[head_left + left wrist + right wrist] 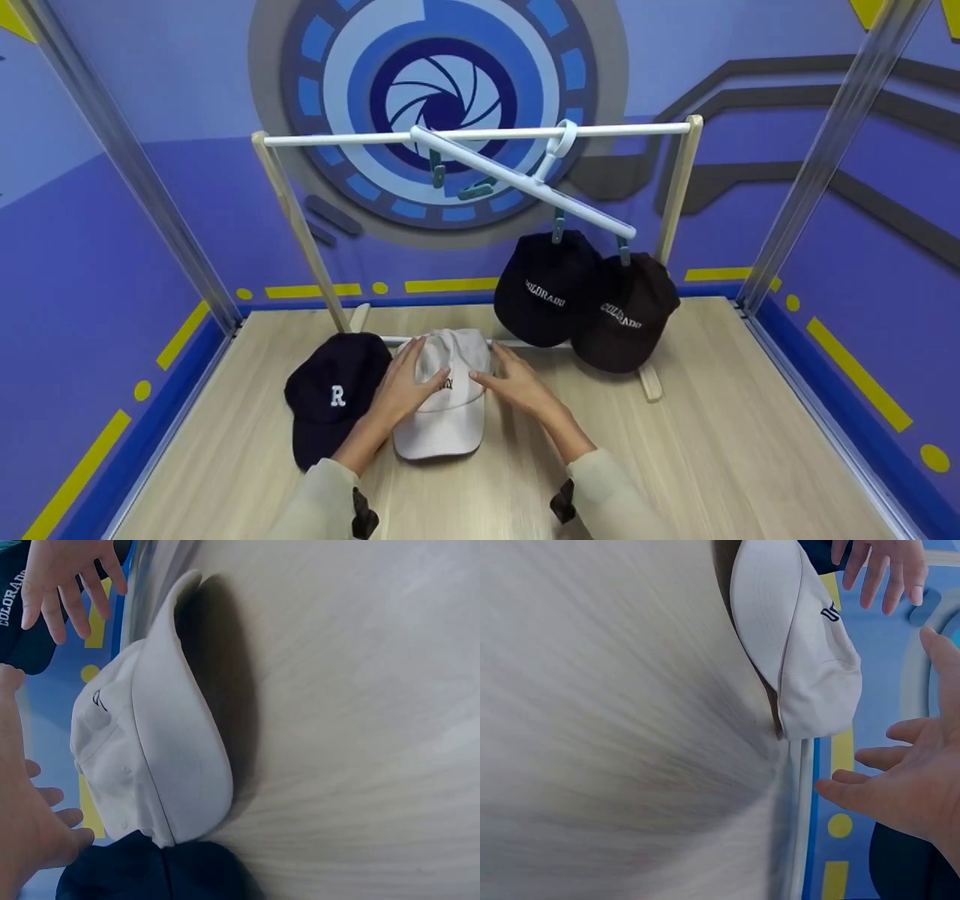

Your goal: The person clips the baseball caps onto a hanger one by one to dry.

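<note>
A cream baseball cap (441, 433) with dark lettering sits on the wooden table, its brim toward me. My left hand (401, 386) is over its left side, fingers spread. On the right side my right hand (523, 386) hovers in the same way. Both wrist views show gaps between the cap (180, 735) and the hands; the right hand (919, 772) holds nothing, its fingers extended. Left of the cream cap lies a navy cap (330, 375) with a white R.
A white clip hanger (510, 178) hangs slanted from the rack's white rail (330, 139). Clipped to its lower end are a black cap (536, 307) and a dark brown cap (622, 341), both lettered. Two green clips (438, 175) at its upper part hold nothing. Patterned panels enclose the table.
</note>
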Demonstrator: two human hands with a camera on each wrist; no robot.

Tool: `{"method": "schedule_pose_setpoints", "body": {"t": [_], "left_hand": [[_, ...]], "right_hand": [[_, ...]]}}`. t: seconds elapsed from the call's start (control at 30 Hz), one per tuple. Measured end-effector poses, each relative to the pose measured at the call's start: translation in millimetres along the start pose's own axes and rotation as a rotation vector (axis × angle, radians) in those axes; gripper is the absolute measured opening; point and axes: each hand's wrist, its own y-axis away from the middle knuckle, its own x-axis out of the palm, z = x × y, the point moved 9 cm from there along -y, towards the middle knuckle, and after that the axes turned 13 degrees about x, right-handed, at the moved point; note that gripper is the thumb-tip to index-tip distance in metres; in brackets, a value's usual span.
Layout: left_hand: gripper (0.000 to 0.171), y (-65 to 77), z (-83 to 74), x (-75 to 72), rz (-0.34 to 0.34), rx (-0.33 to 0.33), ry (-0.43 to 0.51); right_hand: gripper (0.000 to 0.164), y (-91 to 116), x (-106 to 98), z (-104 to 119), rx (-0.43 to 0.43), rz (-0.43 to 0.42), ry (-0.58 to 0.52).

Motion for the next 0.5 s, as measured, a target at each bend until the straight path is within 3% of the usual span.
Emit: {"method": "schedule_pose_setpoints", "body": {"t": [0.23,0.5], "left_hand": [[0.078,-2.4,7.4,-2.2,-0.01,-0.02,0.01],[0.072,-9.2,9.3,2.3,-0.005,-0.036,0.04]], "right_hand": [[0.086,-7.5,10.6,6.0,-0.044,-0.002,-0.023],[0.084,-13.4,19.4,2.5,0.01,0.015,-0.042]]}}
